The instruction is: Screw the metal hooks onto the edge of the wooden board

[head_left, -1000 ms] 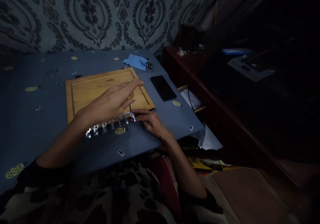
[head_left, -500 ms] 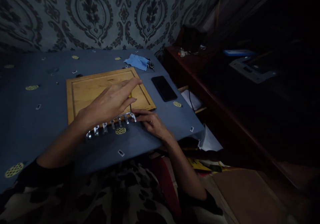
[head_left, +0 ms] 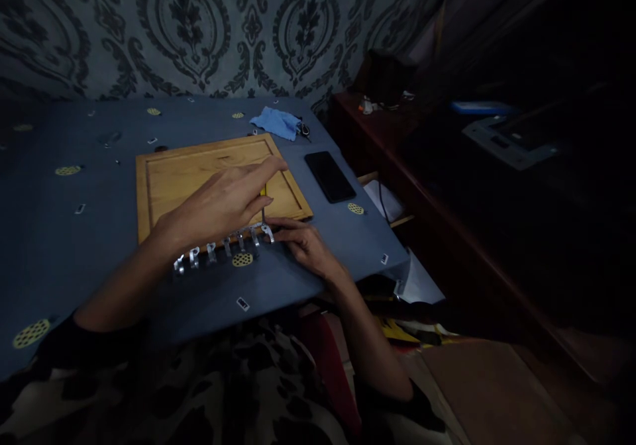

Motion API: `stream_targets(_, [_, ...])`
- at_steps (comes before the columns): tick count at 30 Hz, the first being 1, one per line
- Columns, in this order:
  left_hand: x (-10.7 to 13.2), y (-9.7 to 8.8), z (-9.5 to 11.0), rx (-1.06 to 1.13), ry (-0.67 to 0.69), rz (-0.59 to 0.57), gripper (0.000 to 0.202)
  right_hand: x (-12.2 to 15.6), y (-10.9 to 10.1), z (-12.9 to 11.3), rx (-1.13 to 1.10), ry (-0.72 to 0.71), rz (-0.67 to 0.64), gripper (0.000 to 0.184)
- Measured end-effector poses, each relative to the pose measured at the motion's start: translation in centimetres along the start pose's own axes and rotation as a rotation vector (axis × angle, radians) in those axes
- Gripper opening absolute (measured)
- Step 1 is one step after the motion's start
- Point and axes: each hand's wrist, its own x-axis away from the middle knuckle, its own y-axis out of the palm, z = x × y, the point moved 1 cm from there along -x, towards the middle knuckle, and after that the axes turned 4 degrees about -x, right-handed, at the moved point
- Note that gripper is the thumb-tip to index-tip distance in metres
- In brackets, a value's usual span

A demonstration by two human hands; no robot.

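My left hand [head_left: 221, 197] is closed around a screwdriver [head_left: 264, 192] with a yellow handle, mostly hidden by the fingers. Its thin shaft points down at the rightmost metal hook [head_left: 269, 233] on the near edge of a framed wooden board [head_left: 199, 167]. With thumb and fingers, my right hand [head_left: 309, 249] pinches that same hook from the right. Several more curved metal hooks [head_left: 211, 253] run in a row along the board's near edge, left of it. The left forearm covers the board's near left corner.
On the blue tablecloth [head_left: 99, 253], a black phone [head_left: 330, 177] lies right of the board. Behind it are a blue cloth [head_left: 276, 122] and scissors-like handles [head_left: 303, 129]. An open drawer [head_left: 382, 200] and dark red furniture [head_left: 422, 200] stand to the right.
The view has shifted slightly, so everything appears a little further right. Both hands keep nearly the same pose at the rightmost hook.
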Motion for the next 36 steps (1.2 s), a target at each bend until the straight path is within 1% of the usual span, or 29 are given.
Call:
stream_targets(5, [0.0,0.2,-0.3,0.002,0.000,0.011,0.046,0.1,0.1,0.1,0.003,0.000,-0.006,0.061])
stream_targets(10, [-0.1,0.3,-0.3,-0.012,-0.019,-0.007,0.049,0.1,0.0,0.2,-0.001,0.005,-0.019,0.062])
stream_targets(16, [-0.1,0.3,0.0,0.009,0.037,-0.044,0.048,0.0,0.0,0.1,0.010,0.020,-0.020,0.063])
stream_targets(21, [0.0,-0.2,0.0,0.037,0.039,-0.057,0.049,-0.1,0.0,0.1,0.018,0.011,-0.028,0.060])
stream_targets(23, [0.2,-0.8,-0.2,0.039,0.007,-0.009,0.047,0.0,0.0,0.1,0.027,0.012,-0.026,0.058])
stream_targets(26, [0.5,-2.1,-0.6,0.009,-0.060,0.101,0.048,0.1,0.0,0.3,0.042,0.028,-0.028,0.056])
stream_targets(28, [0.7,-2.4,-0.9,-0.018,-0.071,0.117,0.049,0.2,0.0,0.5,0.049,0.033,-0.033,0.055])
stream_targets(32, [0.5,-1.9,-0.6,-0.017,-0.040,0.042,0.046,0.2,0.1,0.5,0.040,0.017,-0.021,0.054])
stream_targets(34, [0.3,-1.3,-0.2,-0.019,-0.029,-0.013,0.047,0.2,0.1,0.4,0.030,0.022,-0.021,0.057])
stream_targets(36, [0.1,-1.0,0.1,-0.022,-0.025,-0.038,0.048,0.1,0.1,0.3,0.025,0.031,-0.026,0.060])
